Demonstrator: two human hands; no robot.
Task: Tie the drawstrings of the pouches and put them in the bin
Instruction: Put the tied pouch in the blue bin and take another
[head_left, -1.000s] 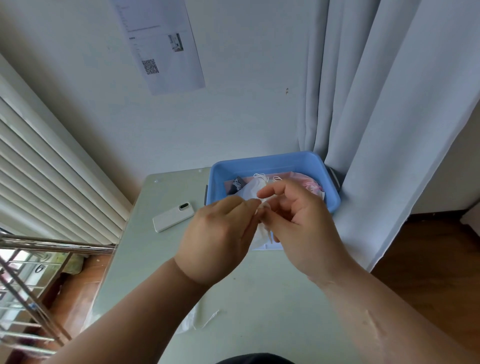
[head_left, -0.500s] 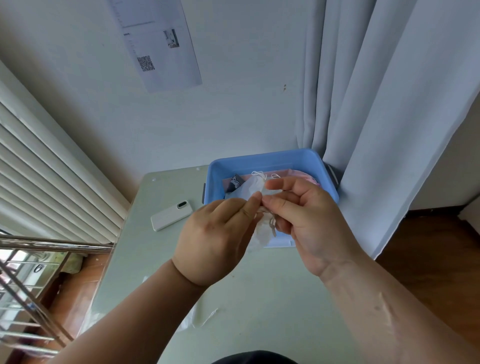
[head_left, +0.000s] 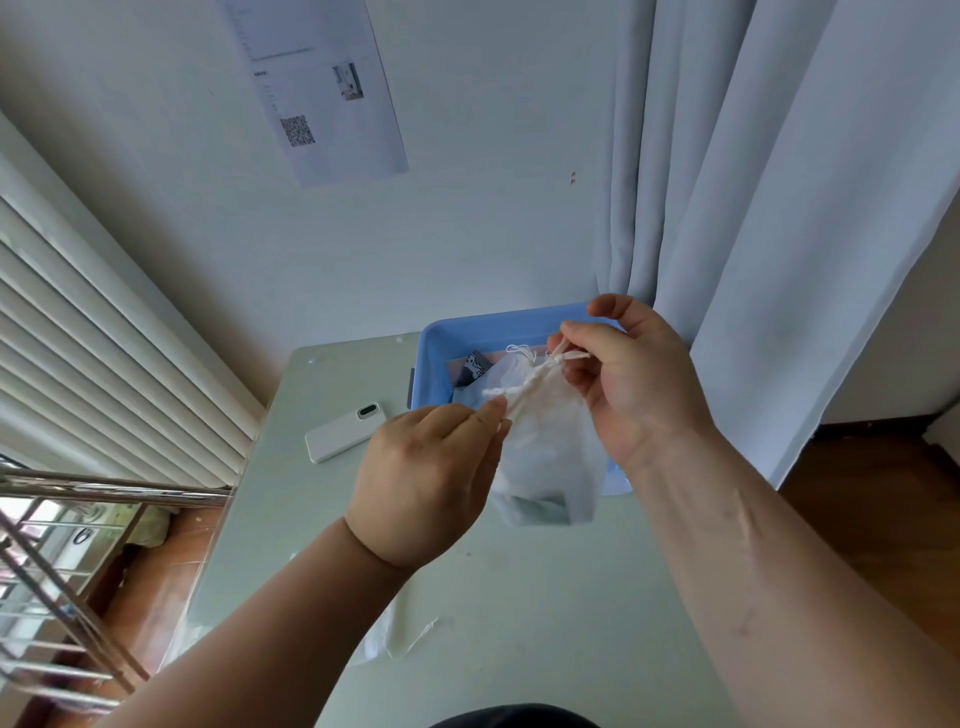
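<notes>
Pale green table (head_left: 519, 597) takes up most of the shot. The blue bin (head_left: 467, 332) sits at its far edge against the curtain, with a few pouches already inside, including a dark patterned one (head_left: 472, 366).

The white mesh pouch (head_left: 545, 457) isn't in the bin yet. It's hanging in the air between both hands, just in front of the bin's near wall and clear of the table. The left hand (head_left: 426, 478) pinches tight at the gathered neck with thumb and forefinger. The right hand (head_left: 639, 384) is up higher, pinching the other end of the cord, other fingers loosely curled. A white phone (head_left: 345, 431) lies off to the left, out of the way.

The drawstring (head_left: 535, 382) runs taut between the two pinches, so my read is we're mid-tie, cinching or snugging a knot. I can't tell if the knot's actually formed. Next move probably needs an even pull apart so it locks, then a short carry over the rim and a drop.
</notes>
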